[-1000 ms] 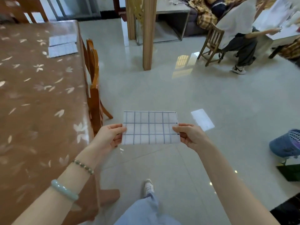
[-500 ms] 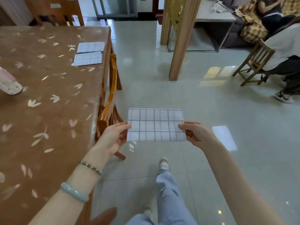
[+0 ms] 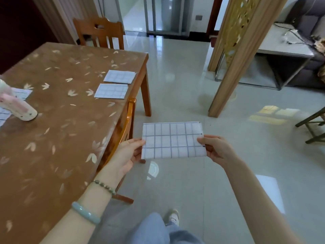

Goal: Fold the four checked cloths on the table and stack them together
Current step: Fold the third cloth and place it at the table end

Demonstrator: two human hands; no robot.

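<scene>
A folded white cloth with a dark check (image 3: 173, 140) is held flat in the air over the floor, to the right of the table. My left hand (image 3: 128, 154) pinches its left edge and my right hand (image 3: 215, 148) pinches its right edge. Two more folded checked cloths lie side by side on the brown table (image 3: 52, 138) near its far right corner, one nearer (image 3: 111, 91) and one farther (image 3: 120, 76). Another checked cloth (image 3: 10, 103) lies unfolded at the table's left edge, partly under a bottle.
A pale pink bottle (image 3: 15, 103) stands on the table's left side. One wooden chair (image 3: 125, 124) is tucked under the table's right side, another (image 3: 99, 32) stands at its far end. A wooden pillar (image 3: 233, 55) rises from the tiled floor on the right.
The view has swung left and up, bringing more of the table, the bottle and the unfolded cloth into sight. The cloth stays gripped between both hands.
</scene>
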